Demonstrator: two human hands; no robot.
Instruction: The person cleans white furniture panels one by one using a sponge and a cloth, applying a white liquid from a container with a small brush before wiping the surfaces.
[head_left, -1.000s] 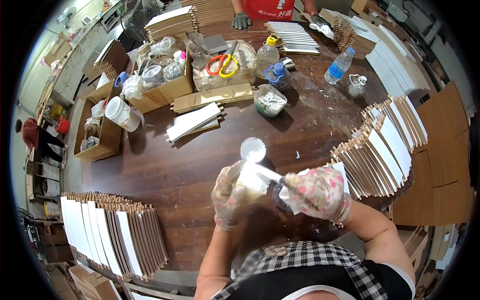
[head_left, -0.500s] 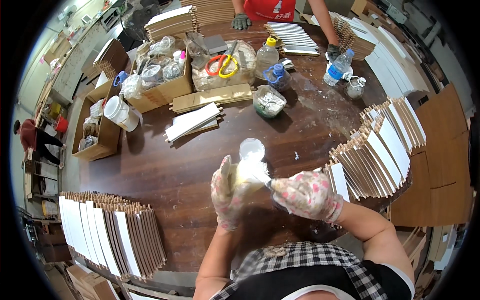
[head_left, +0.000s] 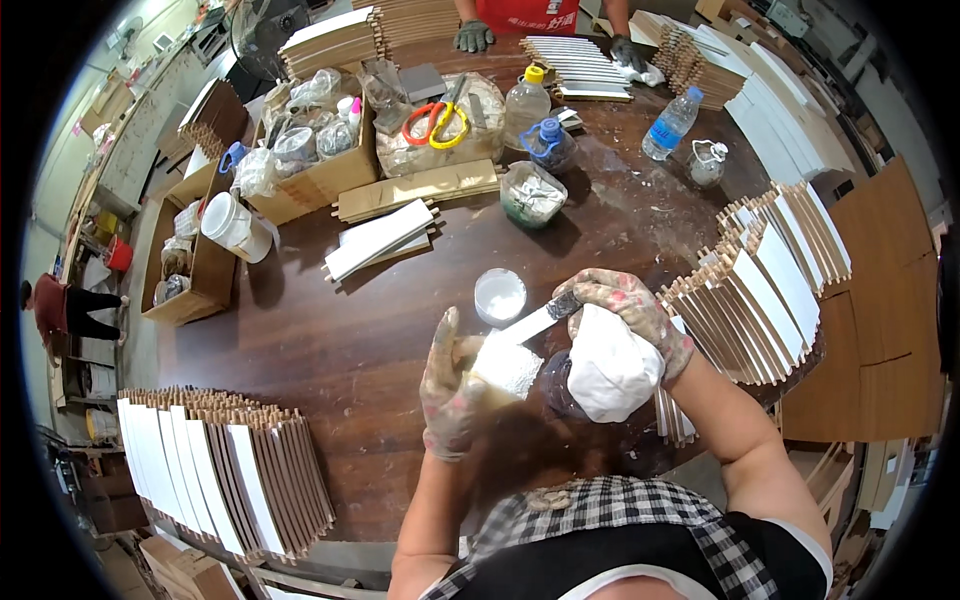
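My left hand (head_left: pixel 450 385), in a flower-print glove, holds a pale piece (head_left: pixel 508 368) whose top is covered with rough white paste. Its fingers stand up along the left side. My right hand (head_left: pixel 625 305), gloved alike and smudged, grips a putty knife (head_left: pixel 532 323) by its dark handle. The blade points left, its tip at the paste-covered piece. A bunched white cloth (head_left: pixel 615 365) sits under the right hand, beside a dark round object (head_left: pixel 560 385) that it partly hides. Just beyond the blade stands a small round tub (head_left: pixel 500 297) with white contents.
Stacks of white-faced slats stand at left (head_left: pixel 225 470) and right (head_left: pixel 755 300). Loose boards (head_left: pixel 380 240), a bag-lined bowl (head_left: pixel 533 195), bottles (head_left: pixel 672 125), scissors (head_left: pixel 437 125) and a filled carton (head_left: pixel 320 165) lie farther back. A co-worker's gloved hand (head_left: pixel 474 37) rests at the far edge.
My right hand has lifted away and to the right with the putty knife, baring the white cloth. The paste-covered piece shows clearly. The co-worker's other hand has left the blue-labelled bottle.
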